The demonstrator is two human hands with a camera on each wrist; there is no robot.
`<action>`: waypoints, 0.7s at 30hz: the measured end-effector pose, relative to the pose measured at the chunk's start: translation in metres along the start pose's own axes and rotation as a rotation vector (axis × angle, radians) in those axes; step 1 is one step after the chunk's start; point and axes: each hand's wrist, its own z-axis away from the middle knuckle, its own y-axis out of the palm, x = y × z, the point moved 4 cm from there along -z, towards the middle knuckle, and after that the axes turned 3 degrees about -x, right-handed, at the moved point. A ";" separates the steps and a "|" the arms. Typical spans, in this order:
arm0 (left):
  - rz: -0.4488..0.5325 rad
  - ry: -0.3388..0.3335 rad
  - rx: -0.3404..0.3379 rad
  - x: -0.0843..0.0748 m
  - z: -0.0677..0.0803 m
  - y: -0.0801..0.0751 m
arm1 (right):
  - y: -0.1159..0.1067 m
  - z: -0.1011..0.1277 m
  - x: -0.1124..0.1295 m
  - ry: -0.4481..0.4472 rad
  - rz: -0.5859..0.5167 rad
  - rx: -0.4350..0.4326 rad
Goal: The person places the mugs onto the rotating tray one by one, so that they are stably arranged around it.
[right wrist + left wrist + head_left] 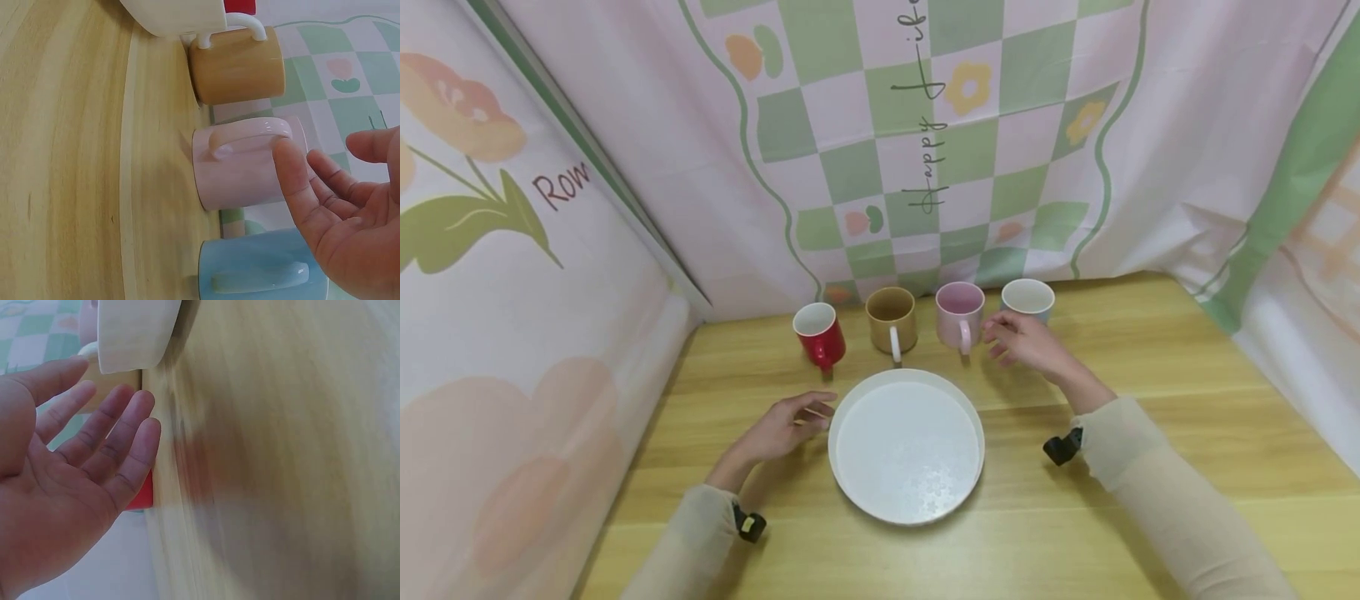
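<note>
Four mugs stand in a row at the back of the wooden table: a red mug [820,333], a mustard mug [891,320], a pink mug [959,315] and a light blue mug [1028,298]. In front of them lies a round white tray [907,445]. My right hand [1024,342] hovers open in front of the blue mug [262,272], fingertips by the pink mug [247,164]. My left hand [786,425] is open with straight fingers, just left of the tray's rim. In the left wrist view the left hand [75,469] partly hides the red mug [142,494].
Patterned cloth walls close in the table at the back, left and right. The mustard mug [236,65] stands beside the tray's edge [172,15]. Bare wooden table [1150,367] lies right of the mugs and along the front edge.
</note>
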 end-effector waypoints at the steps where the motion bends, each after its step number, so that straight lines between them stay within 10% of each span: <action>1: 0.001 0.000 0.000 0.000 0.000 0.000 | 0.000 0.000 0.000 0.002 0.000 -0.003; 21: 0.000 0.004 0.007 0.004 0.001 0.006 | 0.010 -0.007 0.000 0.036 0.023 -0.025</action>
